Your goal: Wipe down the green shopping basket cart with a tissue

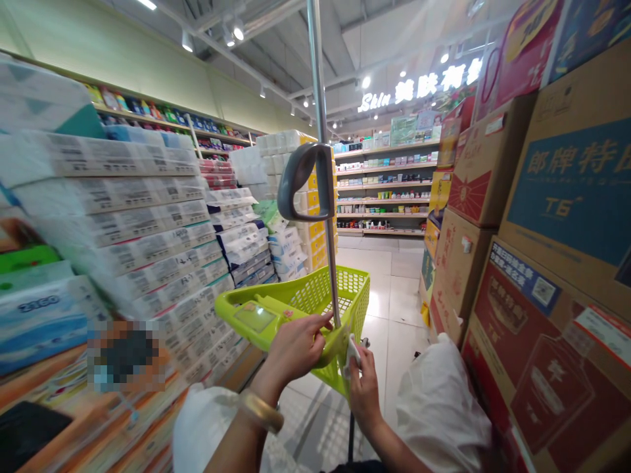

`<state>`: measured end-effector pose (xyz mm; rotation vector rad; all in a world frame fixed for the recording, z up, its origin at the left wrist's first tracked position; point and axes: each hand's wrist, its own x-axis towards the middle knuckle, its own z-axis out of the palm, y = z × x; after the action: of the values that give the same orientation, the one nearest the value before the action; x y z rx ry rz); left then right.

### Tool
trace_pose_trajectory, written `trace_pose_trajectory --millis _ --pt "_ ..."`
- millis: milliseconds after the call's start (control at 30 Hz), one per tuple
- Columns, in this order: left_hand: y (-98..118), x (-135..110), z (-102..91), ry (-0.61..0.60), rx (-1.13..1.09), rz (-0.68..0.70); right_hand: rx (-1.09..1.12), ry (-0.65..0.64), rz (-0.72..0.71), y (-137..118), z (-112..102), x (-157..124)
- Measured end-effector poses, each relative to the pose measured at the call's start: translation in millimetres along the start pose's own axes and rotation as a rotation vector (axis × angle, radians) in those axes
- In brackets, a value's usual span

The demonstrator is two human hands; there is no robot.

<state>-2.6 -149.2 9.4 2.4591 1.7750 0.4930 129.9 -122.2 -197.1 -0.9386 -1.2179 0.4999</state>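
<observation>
In a store aisle btwn stacked goods, a lime-green basket (288, 302) on a metal pole (320, 85) stands right in front of the person, about mid-view, its near end just ahead of the knees. Grey loop handle (292, 197) sits on the pole, well above the basket. L hand (300, 341), gold bangle (261, 412) on its wrist, lies palm-down over the basket's near rim, fingers bent, index reaching to the pole's base; can't tell if it grips the rim or only rests. R hand (363, 381), a bit lower & to the right, pinches a small white wad (351, 351) btwn thumb & fingertips, held against the basket's near corner; cloth or tissue, can't tell which. White-clothed knees (438, 401) show either side of the arms. Left side: tall stack of wrapped white packs (158, 217), w/ bottles (142, 108) on a shelf behind. Right side: piled cartons (566, 164), some brown, some red, close by the R knee. Far end: stocked shelves (384, 184) under a lit "Skin" sign (419, 85). Pale tile floor (404, 289) runs btwn.
</observation>
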Motion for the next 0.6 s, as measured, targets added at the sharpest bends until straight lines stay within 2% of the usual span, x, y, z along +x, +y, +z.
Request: trace_pose_trajectory --millis 167,367,467,600 --pt "1 0 0.6 0.001 0.002 0.012 0.080 -0.071 -0.100 -17 4 11" --pt "1 0 0.9 0.013 -0.003 0.025 0.073 -0.103 -0.014 1 9 0" --pt "2 -1 0.9 0.019 0.015 0.053 0.102 -0.082 -0.018 -10 11 7" --pt "4 -3 0.6 0.009 0.032 0.075 0.129 -0.086 -0.115 -26 13 19"
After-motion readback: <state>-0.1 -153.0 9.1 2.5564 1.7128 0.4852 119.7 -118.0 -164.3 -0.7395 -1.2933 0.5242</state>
